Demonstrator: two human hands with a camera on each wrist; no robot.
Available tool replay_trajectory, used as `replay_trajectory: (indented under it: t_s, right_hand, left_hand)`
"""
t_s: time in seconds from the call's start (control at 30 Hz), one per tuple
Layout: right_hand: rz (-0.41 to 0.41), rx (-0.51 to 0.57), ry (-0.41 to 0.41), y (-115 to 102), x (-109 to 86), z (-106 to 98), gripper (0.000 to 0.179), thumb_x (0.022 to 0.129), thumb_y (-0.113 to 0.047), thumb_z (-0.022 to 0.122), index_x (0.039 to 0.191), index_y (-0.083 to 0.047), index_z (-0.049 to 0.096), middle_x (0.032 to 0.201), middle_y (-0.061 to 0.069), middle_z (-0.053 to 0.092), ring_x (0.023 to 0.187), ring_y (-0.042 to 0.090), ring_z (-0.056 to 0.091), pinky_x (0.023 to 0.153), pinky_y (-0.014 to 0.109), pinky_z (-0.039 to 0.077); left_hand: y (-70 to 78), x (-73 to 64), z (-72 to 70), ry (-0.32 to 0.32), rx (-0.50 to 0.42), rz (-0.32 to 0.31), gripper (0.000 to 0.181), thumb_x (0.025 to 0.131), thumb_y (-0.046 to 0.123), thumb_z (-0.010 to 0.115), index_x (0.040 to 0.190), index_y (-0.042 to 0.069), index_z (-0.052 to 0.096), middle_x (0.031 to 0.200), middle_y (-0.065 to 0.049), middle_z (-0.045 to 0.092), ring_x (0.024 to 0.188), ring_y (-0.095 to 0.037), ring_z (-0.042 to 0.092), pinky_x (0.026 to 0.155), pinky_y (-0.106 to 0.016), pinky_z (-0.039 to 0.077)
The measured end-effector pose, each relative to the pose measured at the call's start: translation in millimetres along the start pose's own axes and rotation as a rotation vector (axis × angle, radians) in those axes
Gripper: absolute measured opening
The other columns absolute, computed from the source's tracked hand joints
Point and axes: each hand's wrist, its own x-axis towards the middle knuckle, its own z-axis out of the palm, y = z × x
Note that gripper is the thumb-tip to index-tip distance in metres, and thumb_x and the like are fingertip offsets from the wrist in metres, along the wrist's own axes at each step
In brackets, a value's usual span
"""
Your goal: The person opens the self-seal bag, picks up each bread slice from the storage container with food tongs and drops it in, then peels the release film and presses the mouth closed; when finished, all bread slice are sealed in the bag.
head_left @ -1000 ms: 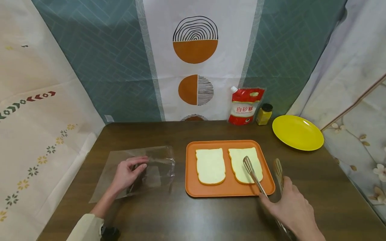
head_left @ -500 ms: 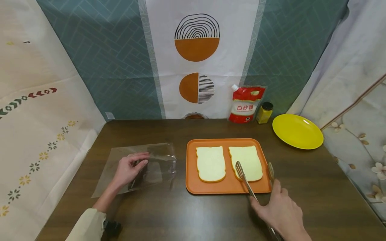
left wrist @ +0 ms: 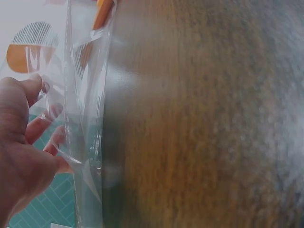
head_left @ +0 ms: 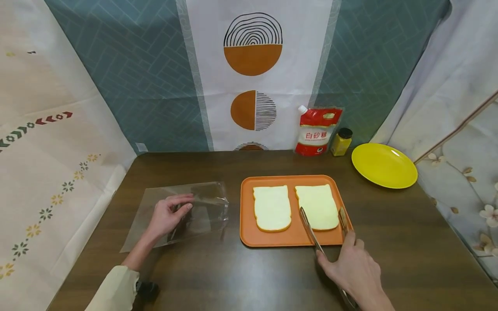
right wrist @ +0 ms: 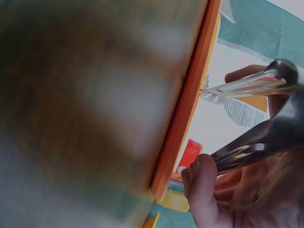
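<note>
Since the earlier frames, the right hand (head_left: 354, 264) and the metal tongs (head_left: 311, 231) have been shifted leftward, and the tips are now set one along each side of the right-hand bread slice (head_left: 318, 205). Little change is seen in the left hand (head_left: 168, 218). Both that slice and the left-hand bread slice (head_left: 271, 209) are borne flat on the orange tray (head_left: 272, 239), upon the worktop (head_left: 233, 276). The tongs are grasped between the thumb and fingers of the right hand, their tips held apart. At the left, the clear plastic bag (head_left: 210, 207) is touched by the loosely bent fingers of the left hand; whether the film is pinched cannot be told.

The step in hand is judged to be the lining-up of the tongs about the slice. An even squeeze appears to be called for next, contact at the slice's edges being unclear. The tray's near rim is crossed by the tongs, so a lift seems preferable to a level drag. Between bag and tray, a strip of bare worktop is left for moving; at the far right, room is limited by the yellow plate (head_left: 383, 166).
</note>
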Motion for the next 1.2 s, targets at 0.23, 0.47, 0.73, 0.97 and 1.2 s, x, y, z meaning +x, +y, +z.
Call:
replay_trajectory:
  t_s: [0.23,0.47,0.73,0.97,1.2]
  right_hand:
    - [-0.023,0.007,-0.044,-0.3,3.4,1.2,0.094,0.082,-0.06,0.071,0.123,0.019,0.039,0.084,0.024,0.052,0.056,0.031,0.054,0.043,0.046,0.044]
    - [-0.057,0.003,-0.048,-1.5,5.2,3.5,0.076,0.083,-0.05,0.072,0.108,0.015,0.044,0.076,0.016,0.052,0.053,0.026,0.052,0.042,0.043,0.042]
    - [-0.116,0.0,0.009,-0.7,4.4,7.7,0.061,0.082,-0.042,0.074,0.095,0.011,0.046,0.063,0.01,0.048,0.046,0.024,0.049,0.038,0.042,0.041]
    - [-0.134,0.014,0.031,-0.6,4.0,9.1,0.056,0.081,-0.038,0.074,0.092,0.009,0.045,0.062,0.009,0.047,0.044,0.023,0.047,0.036,0.041,0.039]
    - [-0.134,0.025,0.047,1.0,5.1,9.5,0.045,0.084,-0.031,0.069,0.088,0.007,0.046,0.056,0.007,0.045,0.042,0.023,0.046,0.035,0.04,0.037]
  left_hand:
    - [0.5,1.4,-0.3,-0.006,0.01,-0.015,0.018,0.09,0.002,0.074,0.107,0.0,0.077,0.118,-0.01,0.071,0.114,-0.033,0.059,0.087,-0.015,0.041]
    - [0.7,1.4,0.0,-0.006,0.0,-0.018,0.018,0.09,0.001,0.074,0.107,0.0,0.077,0.118,-0.011,0.071,0.114,-0.033,0.059,0.088,-0.012,0.039]
    - [0.6,1.2,0.6,-0.018,-0.008,-0.019,0.018,0.09,0.001,0.074,0.107,0.0,0.076,0.119,-0.014,0.07,0.114,-0.034,0.058,0.089,-0.012,0.038]
    - [1.4,2.4,2.0,-0.017,-0.003,-0.007,0.018,0.089,0.001,0.074,0.107,0.0,0.077,0.119,-0.013,0.07,0.114,-0.034,0.059,0.089,-0.014,0.039]
    - [3.7,3.6,4.6,-0.019,-0.018,-0.004,0.018,0.089,0.0,0.074,0.106,-0.001,0.076,0.118,-0.014,0.07,0.113,-0.033,0.059,0.089,-0.014,0.039]
